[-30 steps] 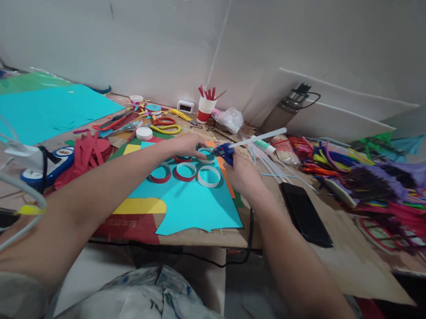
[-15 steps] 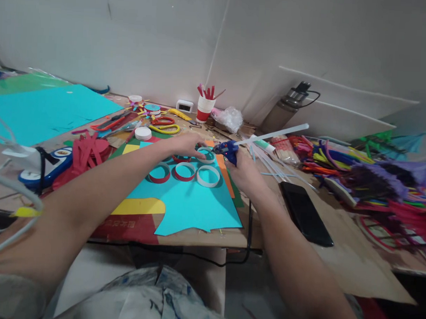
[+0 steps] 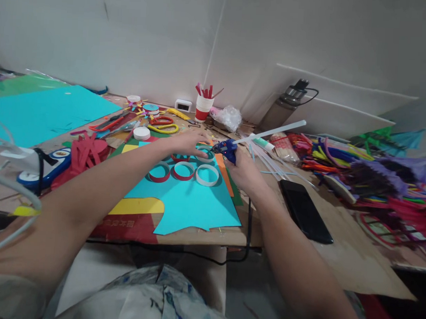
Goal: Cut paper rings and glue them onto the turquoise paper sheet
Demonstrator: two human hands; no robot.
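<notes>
My right hand (image 3: 246, 166) is wrapped round a blue hot glue gun (image 3: 228, 151), with a long clear glue stick (image 3: 270, 132) jutting from its back. The nozzle points left over a white ring (image 3: 205, 160) at the back of the turquoise sheet (image 3: 200, 206). My left hand (image 3: 187, 143) hovers over the rings at the back, its fingers stretched and the thumb apart, with nothing visible between them. In front stand a white paper ring (image 3: 207, 182) and two red-and-white rings (image 3: 183, 177) (image 3: 159, 179). Another red ring (image 3: 179, 158) is partly hidden under my left hand.
Scissors (image 3: 164, 128), a white round lid (image 3: 141, 133) and a paper cup (image 3: 203, 113) of red strips stand behind. To the right are a phone (image 3: 305, 211), glue sticks (image 3: 274, 160), a bottle (image 3: 284, 106) and pipe cleaners (image 3: 331, 157). A black cord (image 3: 249, 227) hangs over the table edge.
My left hand's fingers have straightened and spread slightly over the back rings. My right hand keeps the glue gun in almost the same place. The view has shifted very slightly.
</notes>
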